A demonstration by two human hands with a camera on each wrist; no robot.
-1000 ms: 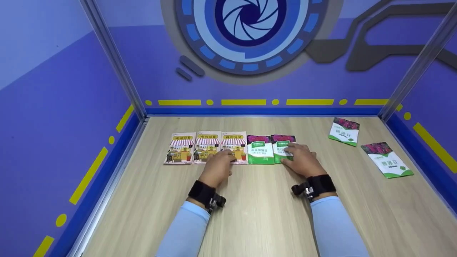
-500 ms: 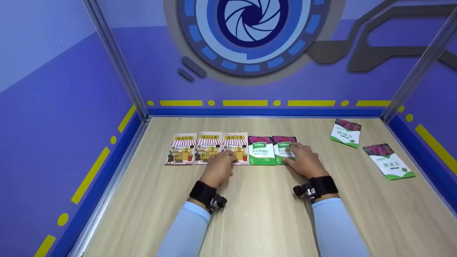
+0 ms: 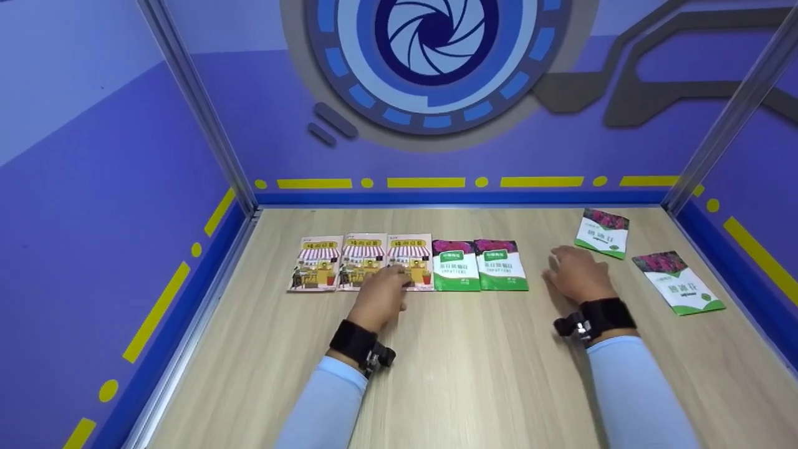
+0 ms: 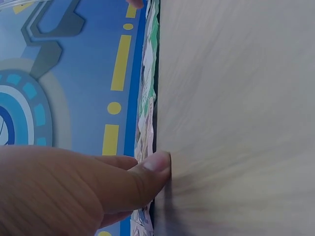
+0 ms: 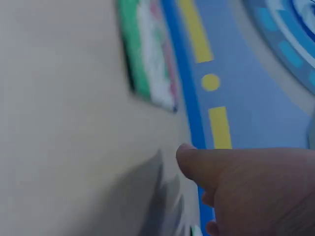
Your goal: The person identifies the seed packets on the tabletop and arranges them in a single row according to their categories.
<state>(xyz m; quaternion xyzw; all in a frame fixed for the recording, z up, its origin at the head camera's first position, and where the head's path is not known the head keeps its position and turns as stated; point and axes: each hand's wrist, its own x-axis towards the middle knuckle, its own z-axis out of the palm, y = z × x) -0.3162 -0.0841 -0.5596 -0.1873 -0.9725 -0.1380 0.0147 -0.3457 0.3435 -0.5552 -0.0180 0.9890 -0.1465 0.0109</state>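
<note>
Three pink seed packets with a striped-awning shopfront print lie in a row; the third packet [image 3: 409, 252] is partly covered by my left hand [image 3: 378, 299]. That hand's fingers rest on the lower edges of the middle pink packet [image 3: 363, 252] and the third one. To their right, two green-and-white flower seed packets continue the row, an inner packet [image 3: 456, 267] and an end packet [image 3: 501, 265]. My right hand [image 3: 581, 274] hovers over the table between the end packet and the loose packets, holding nothing. The right wrist view is blurred, with its thumb apart from any packet.
Two loose green-and-white packets lie at the right, an upper packet [image 3: 602, 233] and a tilted lower packet [image 3: 679, 282], their print reversed. A blue-purple panel wall [image 3: 461, 159] with yellow dashes closes the wooden table [image 3: 461, 368] at back and sides.
My right hand has left the end green packet and moved right, toward the loose packets. My left hand stays on the pink packets.
</note>
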